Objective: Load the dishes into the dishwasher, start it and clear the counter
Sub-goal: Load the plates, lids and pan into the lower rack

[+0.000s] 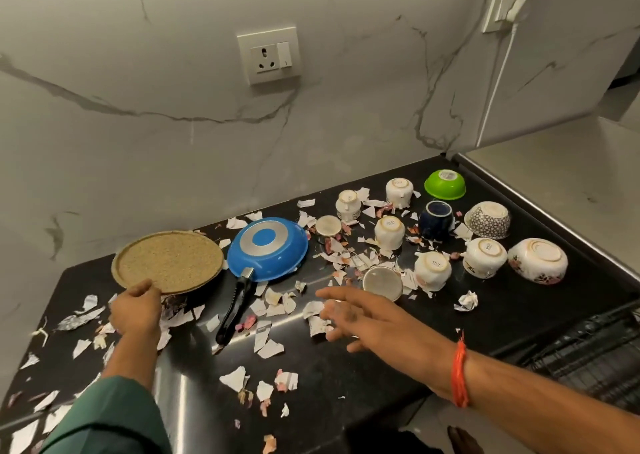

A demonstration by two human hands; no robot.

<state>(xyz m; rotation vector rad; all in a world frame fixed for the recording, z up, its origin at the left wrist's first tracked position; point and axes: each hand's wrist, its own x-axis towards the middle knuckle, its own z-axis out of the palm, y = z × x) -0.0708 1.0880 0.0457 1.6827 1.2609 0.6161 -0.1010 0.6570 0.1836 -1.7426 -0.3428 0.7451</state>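
Left hand (136, 310) grips speckled plate (168, 261) rim; right hand (349, 315) spread, empty; cups (389, 232) inverted.

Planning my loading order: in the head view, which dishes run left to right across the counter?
Speckled plate, gripped by the left hand → blue pan → steel cup → navy cup → floral bowl. The right hand hovers open.

I can see small printed marks on the upturned bases of several white cups (389, 232) on the tabletop (346, 367), and a round sticker on the base of the green bowl (445, 184). None of it is sharp enough to read.
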